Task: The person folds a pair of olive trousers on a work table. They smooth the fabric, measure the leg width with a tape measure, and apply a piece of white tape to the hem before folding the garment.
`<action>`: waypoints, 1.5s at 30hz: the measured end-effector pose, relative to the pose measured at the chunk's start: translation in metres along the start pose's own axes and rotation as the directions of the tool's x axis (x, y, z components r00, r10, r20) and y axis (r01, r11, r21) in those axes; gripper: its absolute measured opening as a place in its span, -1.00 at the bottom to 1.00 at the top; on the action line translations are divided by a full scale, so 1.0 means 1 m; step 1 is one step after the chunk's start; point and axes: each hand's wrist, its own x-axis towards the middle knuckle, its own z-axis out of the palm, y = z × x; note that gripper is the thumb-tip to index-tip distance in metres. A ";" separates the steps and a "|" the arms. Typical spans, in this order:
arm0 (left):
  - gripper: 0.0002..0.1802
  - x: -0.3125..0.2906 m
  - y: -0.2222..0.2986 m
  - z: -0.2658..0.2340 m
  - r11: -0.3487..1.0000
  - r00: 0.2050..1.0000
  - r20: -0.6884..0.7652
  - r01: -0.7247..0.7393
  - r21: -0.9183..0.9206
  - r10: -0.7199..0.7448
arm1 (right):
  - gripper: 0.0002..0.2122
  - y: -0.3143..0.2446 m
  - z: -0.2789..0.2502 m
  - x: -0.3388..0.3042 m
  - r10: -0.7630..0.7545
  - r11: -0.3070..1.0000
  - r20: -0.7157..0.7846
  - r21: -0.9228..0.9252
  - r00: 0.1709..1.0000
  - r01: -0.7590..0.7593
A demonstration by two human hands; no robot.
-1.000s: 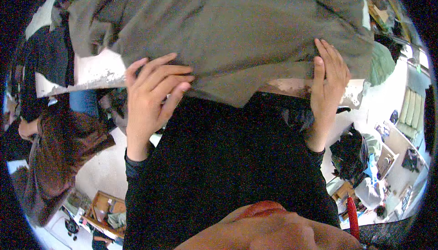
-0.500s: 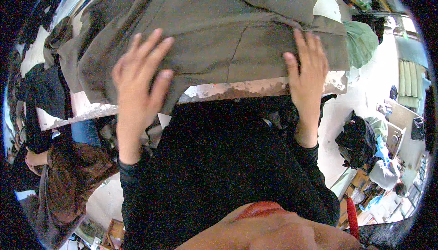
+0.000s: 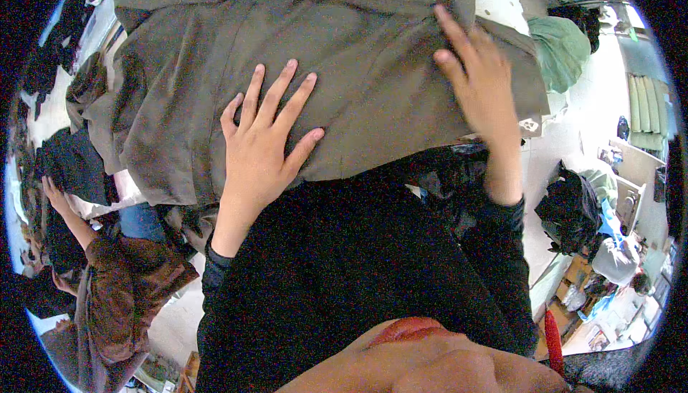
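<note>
A large olive-brown garment [image 3: 373, 99] lies spread over the worktable in front of me, with long folds on its left part and a seam running across its far side. My left hand [image 3: 266, 131] rests flat on the cloth left of the middle, fingers spread. Toward the right end, my right hand [image 3: 481, 81] touches the cloth with its index finger stretched toward the far seam and its thumb apart. Its other fingers are partly hidden and smeared. Neither hand holds anything. The garment's near edge hangs close to my body.
The table's pale edge [image 3: 530, 125] shows at the right. Black cloth [image 3: 75, 167] lies at the left, beside another person in a brown top [image 3: 136, 271]. Green cloth [image 3: 562, 49] sits past the right end. A black bag [image 3: 570, 210] stands on the floor at right.
The garment has come nearer to me and now covers most of the table's front edge. My left hand moved right onto it; my right hand moved farther out. The other person's arm has shifted.
</note>
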 end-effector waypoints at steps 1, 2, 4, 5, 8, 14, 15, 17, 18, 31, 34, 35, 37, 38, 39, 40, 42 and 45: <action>-0.33 0.002 0.001 0.003 0.998 0.999 -0.008 0.041 -0.042 -0.041 | -0.62 0.011 -0.006 0.012 0.045 0.998 0.005 -0.040 0.999 -0.045; -0.32 0.003 0.001 0.004 0.998 0.999 -0.002 0.045 -0.054 -0.045 | -0.62 0.021 -0.013 0.018 0.124 0.989 0.034 -0.092 0.992 -0.120; -0.31 0.001 0.001 0.002 0.996 0.998 0.003 0.055 -0.066 -0.055 | -0.67 0.033 -0.026 0.023 0.129 0.985 -0.095 0.126 0.987 -0.117; -0.30 0.000 0.001 0.000 0.996 0.998 0.004 0.060 -0.064 -0.060 | -0.68 0.036 -0.031 0.025 0.186 0.957 -0.145 0.250 0.972 -0.146; -0.30 0.000 0.001 -0.004 0.996 0.998 0.010 0.069 -0.055 -0.068 | -0.68 0.029 -0.029 0.052 0.095 0.926 0.001 0.366 0.995 -0.089; -0.32 0.004 0.007 -0.012 0.978 0.994 -0.002 0.106 -0.178 -0.108 | -0.60 0.006 -0.019 0.132 -0.307 0.945 -0.206 0.048 0.929 0.323; -0.33 0.005 0.007 -0.014 0.961 0.989 0.016 0.144 -0.238 -0.145 | -0.59 0.004 -0.021 0.126 -0.243 0.959 -0.165 0.108 0.956 0.262; -0.33 0.007 0.006 -0.017 0.972 0.995 0.017 0.098 -0.213 -0.097 | -0.57 -0.001 -0.027 0.083 -0.186 0.951 -0.105 0.230 0.977 0.205; -0.34 0.011 0.005 -0.017 0.979 0.998 0.001 0.058 -0.197 -0.059 | -0.55 -0.010 -0.022 0.052 -0.168 0.959 0.011 0.233 0.986 0.161; -0.11 0.029 -0.020 0.003 1.000 0.996 -0.087 0.007 -0.029 -0.010 | -0.30 0.120 0.012 -0.104 0.946 0.289 0.037 0.354 0.322 -0.890; -0.12 0.031 -0.018 0.000 0.999 0.994 -0.110 -0.002 -0.043 -0.002 | -0.27 0.144 0.020 -0.118 0.906 -0.096 0.371 0.651 0.205 -0.753; -0.13 0.032 -0.017 -0.001 1.000 0.996 -0.085 0.013 -0.015 -0.014 | -0.27 0.148 0.023 -0.121 0.902 -0.045 0.344 0.676 0.261 -0.735; -0.18 0.029 -0.012 -0.007 0.999 0.990 -0.137 0.010 -0.033 -0.014 | -0.27 0.152 0.028 -0.124 0.875 -0.026 0.333 0.757 0.351 -0.653; -0.20 0.026 -0.007 -0.009 0.998 0.993 -0.099 0.059 -0.004 -0.059 | -0.29 0.154 0.031 -0.126 0.883 0.004 0.309 0.749 0.355 -0.662; -0.23 0.022 -0.005 -0.012 1.000 0.992 -0.124 -0.005 -0.028 0.002 | -0.30 0.155 0.032 -0.127 0.886 0.004 0.301 0.754 0.352 -0.657; -0.26 0.019 -0.001 -0.013 0.999 0.995 -0.095 -0.032 -0.033 0.029 | -0.31 0.156 0.033 -0.128 0.895 -0.009 0.287 0.777 0.341 -0.629; -0.35 0.014 0.001 -0.014 1.000 0.999 0.031 -0.027 -0.014 0.027 | -0.37 0.156 0.029 -0.126 0.931 0.037 0.212 0.756 0.298 -0.653; -0.36 0.013 -0.005 -0.010 0.993 0.996 -0.073 -0.052 -0.108 0.044 | -0.41 0.138 0.010 -0.105 0.949 0.315 -0.133 0.484 0.287 -0.817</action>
